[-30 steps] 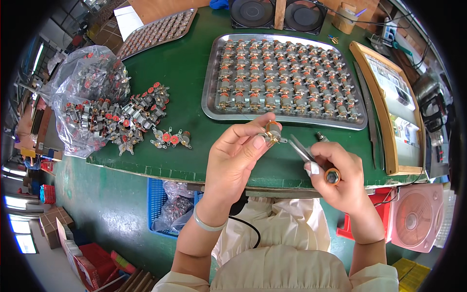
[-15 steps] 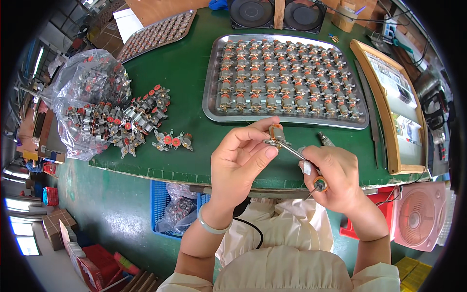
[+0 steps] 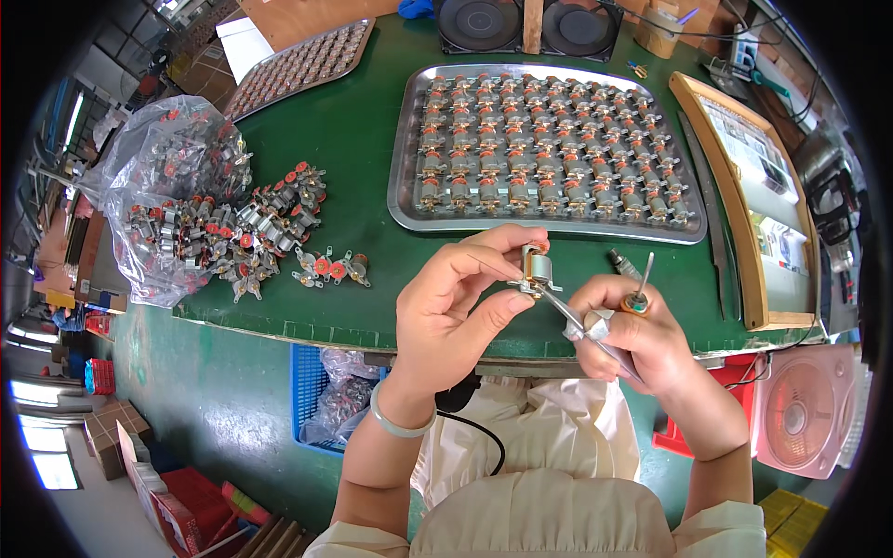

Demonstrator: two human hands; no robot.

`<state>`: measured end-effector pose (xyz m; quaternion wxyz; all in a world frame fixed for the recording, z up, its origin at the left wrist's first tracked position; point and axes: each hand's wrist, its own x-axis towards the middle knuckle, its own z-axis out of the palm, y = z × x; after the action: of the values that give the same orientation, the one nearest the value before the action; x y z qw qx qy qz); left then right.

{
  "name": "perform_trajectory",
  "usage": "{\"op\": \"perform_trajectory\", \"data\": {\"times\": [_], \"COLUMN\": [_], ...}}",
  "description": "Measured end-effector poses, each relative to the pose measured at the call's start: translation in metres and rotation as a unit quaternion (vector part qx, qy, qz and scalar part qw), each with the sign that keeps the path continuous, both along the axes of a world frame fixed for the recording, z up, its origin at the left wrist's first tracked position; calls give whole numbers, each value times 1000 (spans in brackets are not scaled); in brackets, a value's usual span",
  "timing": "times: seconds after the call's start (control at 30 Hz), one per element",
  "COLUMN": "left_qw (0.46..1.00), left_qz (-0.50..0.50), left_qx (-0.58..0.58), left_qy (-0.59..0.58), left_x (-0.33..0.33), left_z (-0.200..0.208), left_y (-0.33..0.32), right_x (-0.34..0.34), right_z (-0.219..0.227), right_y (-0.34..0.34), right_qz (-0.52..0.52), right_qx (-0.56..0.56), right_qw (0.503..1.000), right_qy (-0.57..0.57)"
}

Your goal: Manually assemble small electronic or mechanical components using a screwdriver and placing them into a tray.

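Note:
My left hand is closed in a pinch on a small solenoid-like part, with a grey cylindrical body, an orange-red end and metal tabs. It is held up over the near edge of the green bench. My right hand is closed round a pair of metal tweezers, whose tips reach the tabbed lower end of the part. A thin-shafted tool, like a screwdriver, is also tucked in that hand with its shaft pointing up. White tape wraps one right finger.
A metal tray with rows of similar parts lies ahead, and another tray far left. Loose parts spill from a plastic bag on the left. A wooden frame and a dark metal strip lie right.
The part has turned more upright in my left fingers. My right hand has rolled, so the spare tool's shaft now points up instead of down, and the tweezers' back end shows.

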<state>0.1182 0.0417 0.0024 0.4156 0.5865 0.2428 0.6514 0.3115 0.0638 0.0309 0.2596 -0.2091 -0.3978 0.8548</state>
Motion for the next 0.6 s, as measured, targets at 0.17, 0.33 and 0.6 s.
{"op": "perform_trajectory", "data": {"times": [0.17, 0.33, 0.6], "left_qw": [999, 999, 997], "left_qz": [-9, 43, 65], "left_qx": [2, 8, 36], "left_qy": [-34, -12, 0], "left_x": [2, 0, 4], "left_z": [0, -3, 1], "left_y": [0, -1, -2], "right_x": [-2, 3, 1], "right_z": [-2, 5, -3], "right_y": [-9, -8, -3], "right_qz": [-37, -90, -103], "right_qx": [41, 247, 677], "right_qw": [998, 953, 603], "right_qy": [-5, -151, -410]}}
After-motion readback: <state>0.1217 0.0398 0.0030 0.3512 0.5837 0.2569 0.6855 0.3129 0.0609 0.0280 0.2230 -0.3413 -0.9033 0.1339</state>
